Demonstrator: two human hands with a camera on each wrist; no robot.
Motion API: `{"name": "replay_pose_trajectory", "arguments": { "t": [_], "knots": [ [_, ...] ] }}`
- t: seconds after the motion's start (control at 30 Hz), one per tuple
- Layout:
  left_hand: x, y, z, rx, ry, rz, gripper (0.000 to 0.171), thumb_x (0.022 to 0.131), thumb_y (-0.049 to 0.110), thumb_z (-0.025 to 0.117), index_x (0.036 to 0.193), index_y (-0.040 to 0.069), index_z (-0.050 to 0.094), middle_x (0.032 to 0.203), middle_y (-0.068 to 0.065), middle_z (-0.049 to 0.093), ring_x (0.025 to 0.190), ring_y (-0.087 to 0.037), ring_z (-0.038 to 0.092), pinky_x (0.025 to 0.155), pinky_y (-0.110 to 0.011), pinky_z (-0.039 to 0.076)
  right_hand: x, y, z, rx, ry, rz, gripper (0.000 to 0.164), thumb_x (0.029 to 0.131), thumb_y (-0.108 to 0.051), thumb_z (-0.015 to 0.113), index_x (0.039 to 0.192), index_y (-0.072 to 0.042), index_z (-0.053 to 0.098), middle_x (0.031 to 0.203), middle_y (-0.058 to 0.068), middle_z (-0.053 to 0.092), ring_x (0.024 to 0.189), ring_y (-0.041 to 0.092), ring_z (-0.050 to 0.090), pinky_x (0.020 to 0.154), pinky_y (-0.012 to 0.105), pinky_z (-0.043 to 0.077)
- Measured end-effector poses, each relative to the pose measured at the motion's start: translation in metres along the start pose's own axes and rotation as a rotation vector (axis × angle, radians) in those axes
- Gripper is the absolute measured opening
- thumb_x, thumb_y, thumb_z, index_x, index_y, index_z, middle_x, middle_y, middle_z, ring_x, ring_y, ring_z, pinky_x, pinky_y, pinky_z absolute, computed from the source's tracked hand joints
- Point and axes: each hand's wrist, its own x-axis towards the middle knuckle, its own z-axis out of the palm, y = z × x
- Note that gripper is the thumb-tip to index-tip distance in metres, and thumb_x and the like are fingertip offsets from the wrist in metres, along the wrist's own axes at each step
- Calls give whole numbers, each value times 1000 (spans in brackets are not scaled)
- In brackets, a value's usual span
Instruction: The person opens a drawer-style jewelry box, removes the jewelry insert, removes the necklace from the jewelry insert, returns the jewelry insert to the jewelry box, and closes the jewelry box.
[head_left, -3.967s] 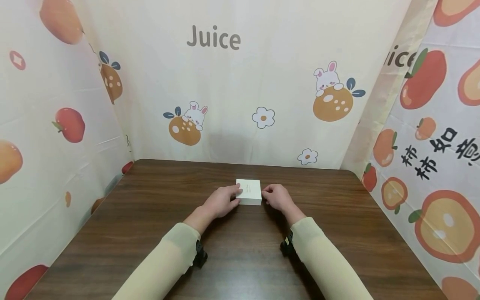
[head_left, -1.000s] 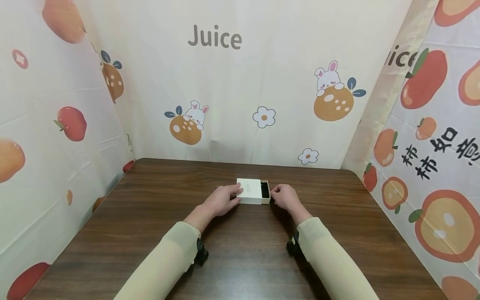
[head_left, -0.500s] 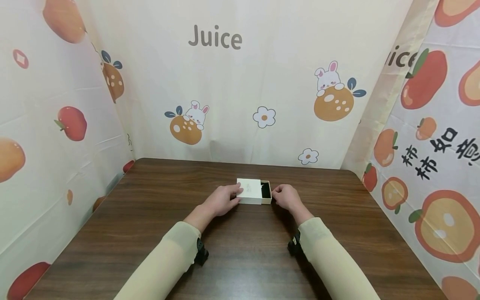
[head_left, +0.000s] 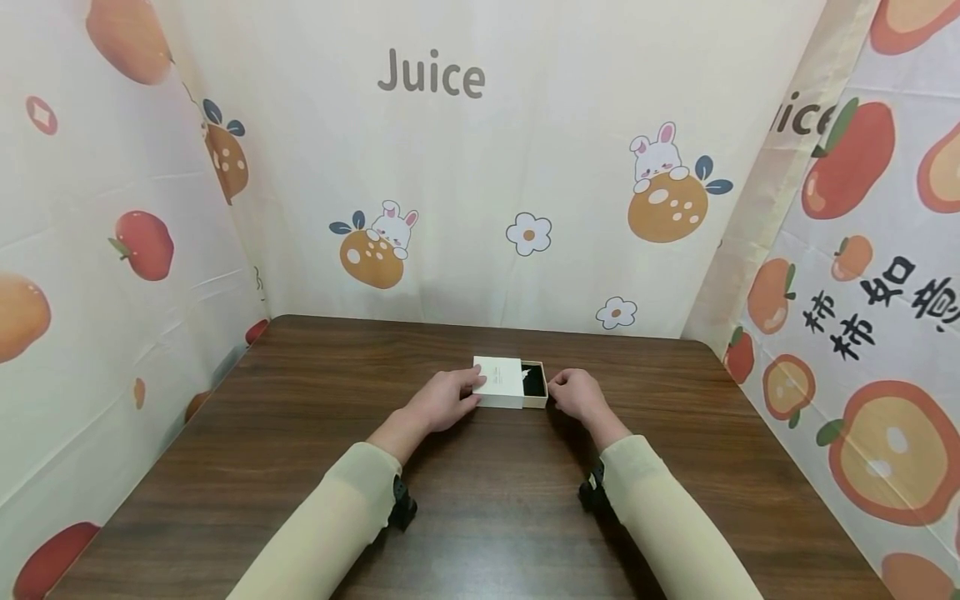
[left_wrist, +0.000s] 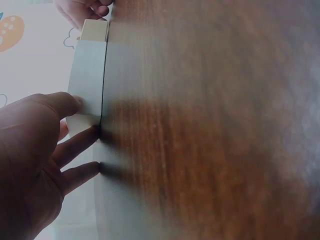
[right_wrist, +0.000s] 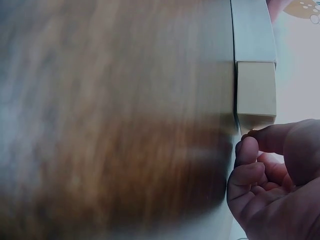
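Observation:
A small white drawer box lies on the table, its outer sleeve (head_left: 497,392) on the left and its cream drawer (head_left: 535,402) partly out to the right. Black lining (head_left: 536,385) shows inside the drawer, with a small silvery piece (head_left: 526,374) at the sleeve's edge. My left hand (head_left: 440,400) grips the sleeve's left end; in the left wrist view the thumb (left_wrist: 67,104) presses its front face. At the drawer's right end, my right hand (head_left: 576,393) pinches with thumb and index finger (right_wrist: 248,147); what they pinch, seemingly a small pull tab, is mostly hidden.
The dark wood-grain table (head_left: 480,517) has its back edge close behind the box. A cream curtain (head_left: 450,167) with printed rabbits and fruit hangs beyond it, and printed cloths flank both sides. Each wrist wears a black camera (head_left: 403,506).
The box was closed at first. My right hand has moved right, drawing the drawer out of the sleeve and uncovering the black lining and silvery piece. The left hand stays on the sleeve.

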Motion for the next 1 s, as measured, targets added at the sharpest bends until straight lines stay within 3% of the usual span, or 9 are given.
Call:
{"name": "replay_pose_trajectory", "arguments": {
  "t": [1.0],
  "knots": [
    [-2, 3, -3, -23, -3, -12, 42, 109, 16, 69, 151, 8, 67, 168, -12, 53, 148, -28, 62, 120, -47, 53, 1, 5, -4, -24, -1, 23, 22, 106, -16, 61, 107, -1, 76, 86, 9, 76, 79, 21, 69, 69, 31, 50]
  ]
}}
